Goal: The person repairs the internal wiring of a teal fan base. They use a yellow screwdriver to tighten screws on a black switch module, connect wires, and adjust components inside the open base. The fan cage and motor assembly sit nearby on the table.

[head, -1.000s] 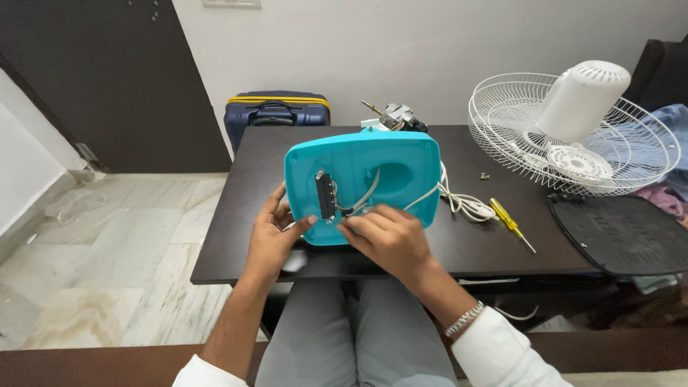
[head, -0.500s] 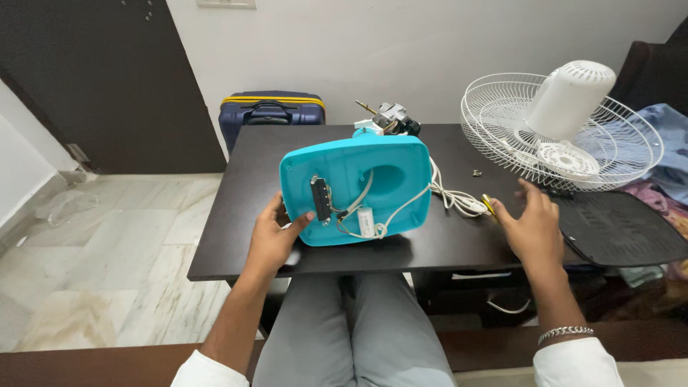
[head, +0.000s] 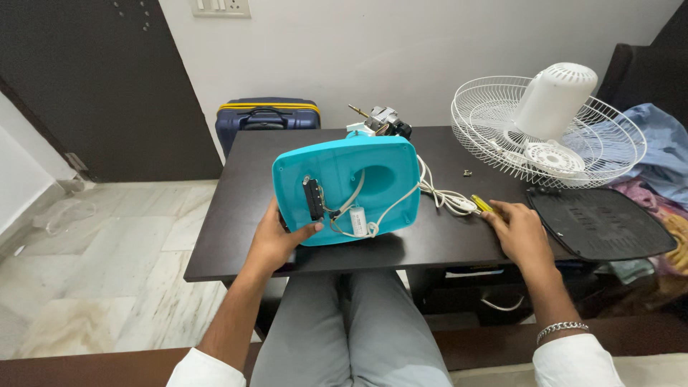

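A turquoise fan base (head: 380,179) stands tilted on its edge on the dark table (head: 229,222), with its hollow underside facing me. Inside it are a black switch block (head: 312,198), a white capacitor (head: 357,221) and white wires. My left hand (head: 276,240) grips the base's lower left edge, thumb on the inside. A white cable (head: 437,192) runs from the base to the right. My right hand (head: 519,229) lies on the table to the right, fingers closed over the handle of a yellow screwdriver (head: 481,204).
A white wire fan grille (head: 494,122) with a white motor cover (head: 555,89) lies at the table's back right. A black plate (head: 602,222) sits at the right edge. A fan motor (head: 380,118) is behind the base, a small screw (head: 467,172) beside the cable. A dark blue suitcase (head: 265,118) stands by the wall.
My right hand left the inside of the base, moved right across the table and came down on the yellow screwdriver. My left hand kept its hold on the base.
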